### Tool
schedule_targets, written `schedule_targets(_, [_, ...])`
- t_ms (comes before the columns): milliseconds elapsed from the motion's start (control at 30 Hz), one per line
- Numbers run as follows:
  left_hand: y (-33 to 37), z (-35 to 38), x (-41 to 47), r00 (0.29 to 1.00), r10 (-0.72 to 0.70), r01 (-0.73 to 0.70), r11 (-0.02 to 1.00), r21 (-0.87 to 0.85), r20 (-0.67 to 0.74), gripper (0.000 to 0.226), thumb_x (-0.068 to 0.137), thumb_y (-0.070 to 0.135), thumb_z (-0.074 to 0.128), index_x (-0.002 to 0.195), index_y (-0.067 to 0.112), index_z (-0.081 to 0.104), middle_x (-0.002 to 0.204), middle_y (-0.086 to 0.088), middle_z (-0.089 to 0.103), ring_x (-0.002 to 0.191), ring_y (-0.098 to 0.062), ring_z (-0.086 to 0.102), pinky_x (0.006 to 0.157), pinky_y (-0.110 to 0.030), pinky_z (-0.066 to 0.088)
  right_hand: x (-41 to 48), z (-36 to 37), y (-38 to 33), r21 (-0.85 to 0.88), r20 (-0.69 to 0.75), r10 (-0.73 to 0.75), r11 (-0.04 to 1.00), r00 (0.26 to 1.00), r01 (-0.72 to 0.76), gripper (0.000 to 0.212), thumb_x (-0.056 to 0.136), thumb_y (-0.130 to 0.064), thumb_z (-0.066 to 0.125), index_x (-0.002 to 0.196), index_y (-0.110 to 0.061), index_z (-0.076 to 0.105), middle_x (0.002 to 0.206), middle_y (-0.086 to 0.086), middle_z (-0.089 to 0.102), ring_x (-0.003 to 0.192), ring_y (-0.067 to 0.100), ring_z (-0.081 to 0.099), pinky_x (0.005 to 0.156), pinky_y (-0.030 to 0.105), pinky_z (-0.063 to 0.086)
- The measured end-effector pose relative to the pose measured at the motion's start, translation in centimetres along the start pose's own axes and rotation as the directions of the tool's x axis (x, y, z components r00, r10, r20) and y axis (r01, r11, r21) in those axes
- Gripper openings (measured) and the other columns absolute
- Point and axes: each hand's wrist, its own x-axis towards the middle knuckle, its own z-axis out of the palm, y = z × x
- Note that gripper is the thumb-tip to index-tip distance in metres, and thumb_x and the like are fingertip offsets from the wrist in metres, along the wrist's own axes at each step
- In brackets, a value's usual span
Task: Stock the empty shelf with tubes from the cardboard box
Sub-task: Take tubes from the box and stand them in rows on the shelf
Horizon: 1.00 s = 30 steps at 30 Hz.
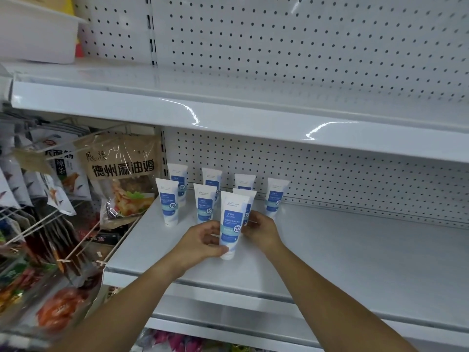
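In the head view, both hands meet at one white and blue tube [233, 224] standing cap-down near the front of the white shelf [355, 250]. The left hand [200, 241] curls around the tube's lower left side, its fingers [210, 236] closed against the label and the thumb pressed near the cap. The right hand [261, 229] reaches to the tube's right edge; its fingers [250, 223] are bent and touch that side, partly hidden behind the tube, so how tightly they grip cannot be told.

Behind the held tube stand seven more tubes [205, 207], all upright on their caps in two loose rows toward the pegboard back panel [355, 184]. One stands just behind the held tube, close to the right fingers.

Left of the held tube, beyond the shelf's end, snack bags [121, 174] hang on wire hooks. A bare upper shelf [228, 97] runs above the tubes.
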Motion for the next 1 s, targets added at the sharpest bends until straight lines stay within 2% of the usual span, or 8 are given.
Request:
schedule_targets(133, [0.7,0.5,0.3,1.000,0.010,-0.010,1.000,0.007,0.013,0.044,0.078,0.005,0.081,0.115,0.023,0.066,0.109,0.005,0.073,0.099,-0.016,0.071,0.084,-0.024,0.055,-0.5,-2.4,-0.6,0.134,-0.045,0.032,0.991,0.998,-0.026,0.047,0.077,0.002,0.078,0.120,-0.009,0.063,0.113,0.008,0.068,0.104,0.021,0.066,0.097,0.036,0.053])
schedule_targets(267, [1.6,2.0,0.9,0.998,0.056,-0.056,0.998,0.009,0.039,0.042,0.079,0.005,0.080,0.116,0.019,0.067,0.107,0.002,0.074,0.096,-0.016,0.071,0.082,-0.023,0.055,-1.2,-6.7,-3.1,0.246,-0.140,0.041,0.969,0.989,-0.006,0.031,0.081,0.012,0.067,0.103,-0.009,0.070,0.105,0.015,0.071,0.098,0.030,0.068,0.083,0.033,0.059])
schedule_targets(367, [2.1,4.0,1.6,0.996,0.077,-0.077,0.997,-0.008,0.039,0.042,0.078,0.003,0.080,0.113,0.020,0.067,0.105,0.001,0.074,0.094,-0.014,0.071,0.079,-0.021,0.055,-2.5,-9.3,-5.9,0.349,-0.160,0.026,0.937,0.987,0.032,0.019,0.086,0.004,0.066,0.104,-0.002,0.070,0.102,0.018,0.073,0.094,0.032,0.072,0.080,0.037,0.060])
schedule_targets(433, [2.3,5.4,2.3,0.996,0.090,-0.089,0.996,-0.014,0.029,0.042,0.077,0.003,0.082,0.111,0.023,0.068,0.104,0.001,0.075,0.092,-0.014,0.071,0.078,-0.022,0.055,-3.4,-10.6,-7.4,0.388,-0.155,0.008,0.920,0.988,0.053,0.020,0.091,-0.005,0.064,0.110,0.001,0.067,0.104,0.019,0.072,0.094,0.032,0.072,0.081,0.039,0.060])
schedule_targets(567, [2.5,8.0,3.6,0.995,0.103,-0.103,0.995,-0.015,-0.005,0.043,0.074,0.003,0.084,0.108,0.023,0.068,0.098,0.004,0.076,0.090,-0.012,0.072,0.077,-0.021,0.056,-5.4,-11.9,-9.2,0.358,-0.099,-0.060,0.929,0.993,0.092,0.028,0.090,-0.017,0.069,0.115,-0.006,0.066,0.108,0.013,0.072,0.097,0.027,0.071,0.081,0.043,0.060])
schedule_targets(700, [2.9,10.1,4.5,0.993,0.119,-0.119,0.993,-0.013,-0.012,0.040,0.074,0.002,0.083,0.104,0.024,0.068,0.092,0.008,0.076,0.086,-0.010,0.072,0.073,-0.019,0.056,-6.5,-12.3,-8.9,0.255,-0.045,-0.101,0.961,0.994,0.109,0.041,0.080,-0.006,0.078,0.118,-0.013,0.066,0.110,0.008,0.071,0.098,0.023,0.070,0.077,0.042,0.061])
schedule_targets(800, [3.1,11.1,4.9,0.994,0.113,-0.113,0.994,-0.003,-0.011,0.038,0.075,0.001,0.082,0.103,0.023,0.068,0.088,0.007,0.076,0.081,-0.009,0.071,0.070,-0.017,0.054,-6.6,-12.8,-8.4,0.227,-0.062,-0.125,0.964,0.990,0.136,0.042,0.078,0.000,0.078,0.117,-0.012,0.066,0.109,0.009,0.071,0.097,0.026,0.070,0.075,0.042,0.061])
schedule_targets(1000, [2.8,11.8,5.8,0.996,0.086,-0.086,0.996,0.000,-0.034,0.041,0.076,0.004,0.082,0.109,0.022,0.066,0.099,0.003,0.074,0.087,-0.009,0.071,0.075,-0.018,0.054,-5.6,-13.2,-8.0,0.190,-0.083,-0.129,0.971,0.988,0.143,0.039,0.079,0.004,0.076,0.114,-0.009,0.066,0.107,0.011,0.070,0.093,0.028,0.070,0.074,0.044,0.062])
